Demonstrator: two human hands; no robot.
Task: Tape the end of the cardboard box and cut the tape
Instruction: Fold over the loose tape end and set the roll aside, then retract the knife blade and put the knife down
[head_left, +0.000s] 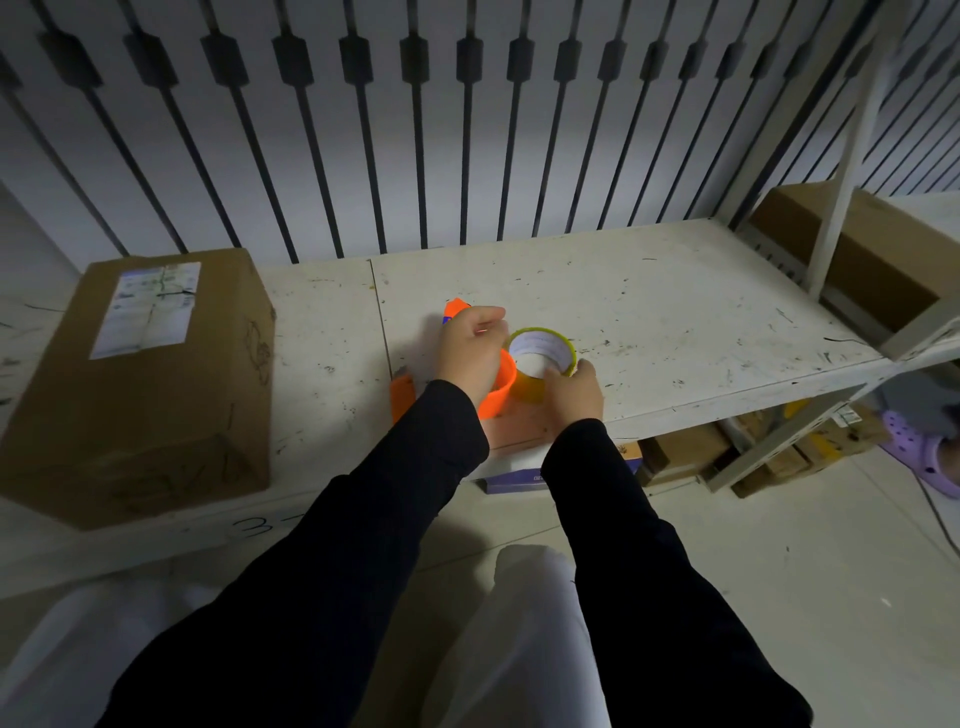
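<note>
A roll of yellowish tape (543, 364) with a white core stands on a small flat cardboard box (519, 434) at the front edge of the white shelf (649, 312). My right hand (574, 395) grips the roll's near right side. My left hand (470, 348) is curled over an orange tape cutter (496, 392), whose orange tip with a blue mark (454, 310) sticks out behind the hand. The box is mostly hidden under both hands and my black sleeves.
A large brown carton (150, 384) with a white label sits on the shelf at left. Another carton (872, 249) lies on the right shelf behind a white post (852, 156). More boxes (691, 452) and a purple clog (919, 457) are on the floor below.
</note>
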